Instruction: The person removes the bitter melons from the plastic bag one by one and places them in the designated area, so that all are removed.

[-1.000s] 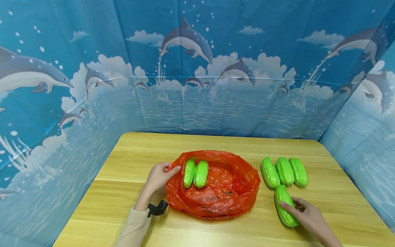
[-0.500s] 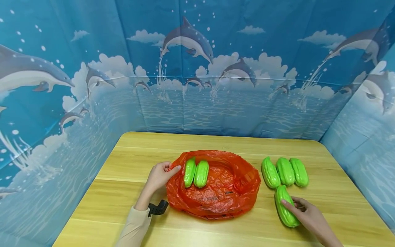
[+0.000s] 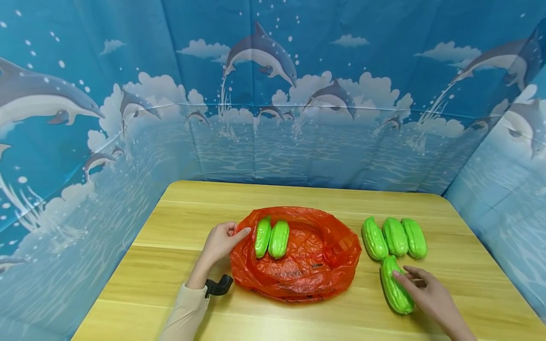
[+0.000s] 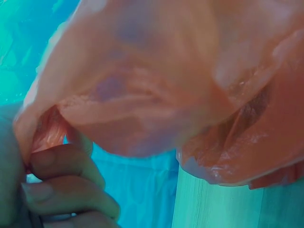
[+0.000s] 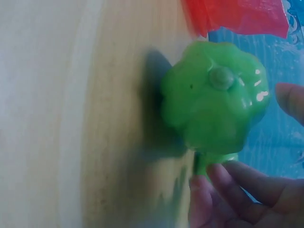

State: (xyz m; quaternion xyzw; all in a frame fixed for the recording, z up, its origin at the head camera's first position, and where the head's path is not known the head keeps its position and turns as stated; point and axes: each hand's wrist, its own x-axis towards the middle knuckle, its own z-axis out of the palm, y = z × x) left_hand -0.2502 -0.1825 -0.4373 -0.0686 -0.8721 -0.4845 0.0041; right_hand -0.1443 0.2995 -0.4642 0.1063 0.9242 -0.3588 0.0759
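Note:
My left hand (image 3: 221,244) pinches the left rim of a red plastic bag (image 3: 298,289), whose mouth is spread wide. In the left wrist view, a fold of the bag (image 4: 133,104) runs down between thumb and curled fingers. Two glossy green bitter melons (image 3: 279,239) lie side by side in the bag's left part. Right of the bag, my right hand (image 3: 431,293) is loosely spread at the upper right side of another bitter melon (image 3: 396,286) on the table. The right wrist view has this melon (image 5: 216,95) end-on, thumb apart from it and fingers close beside it.
Three more bitter melons (image 3: 395,237) stand in a row behind the one at my right hand, the left one nearly meeting its tip. The wooden table (image 3: 192,199) ends at a dolphin-printed curtain (image 3: 273,142) on the back and sides. A black strap mount (image 3: 219,286) sits on my left wrist.
My right hand's fingers and thumb have loosened and shifted slightly up and right from the bitter melon, which stays in place. The left hand keeps its pinch on the bag.

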